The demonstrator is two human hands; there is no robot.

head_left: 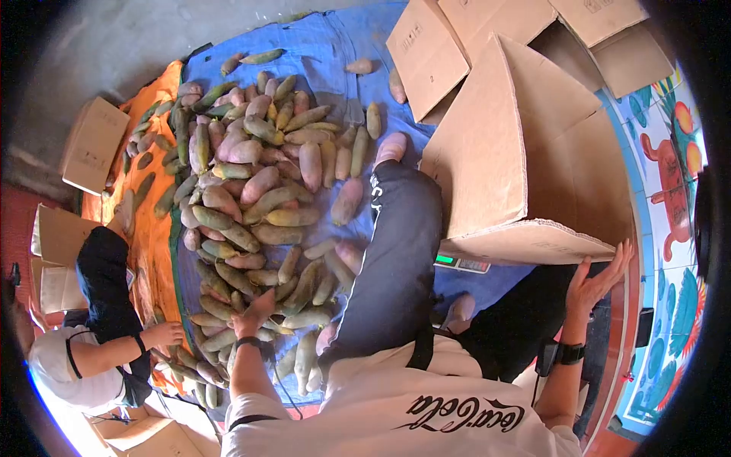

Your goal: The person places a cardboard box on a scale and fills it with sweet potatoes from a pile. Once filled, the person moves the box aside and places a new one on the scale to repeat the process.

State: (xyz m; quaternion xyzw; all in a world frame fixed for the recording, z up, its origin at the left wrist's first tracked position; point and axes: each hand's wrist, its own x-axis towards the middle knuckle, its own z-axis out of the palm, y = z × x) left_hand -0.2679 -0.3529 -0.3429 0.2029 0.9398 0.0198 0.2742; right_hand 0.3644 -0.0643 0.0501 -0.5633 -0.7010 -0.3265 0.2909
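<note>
Many green and pink elongated vegetables (263, 183) lie heaped on a blue sheet (327, 46). My left hand (255, 314) touches the near part of the heap, its fingers among the vegetables; whether it grips one is hard to make out. At the right, my right hand (600, 278) has its fingers spread against the lower edge of a large open cardboard box (487, 152). That box stands tilted beside my leg, its inside partly in shadow. Under its near edge shows a scale (461, 263) with a lit green display.
A co-worker (99, 350) sits at the left by an orange sheet (164, 221) with more vegetables. Other cardboard boxes (426, 57) stand at the top right, and another box (95, 145) is at the far left. A patterned tiled wall (662, 190) borders the right side.
</note>
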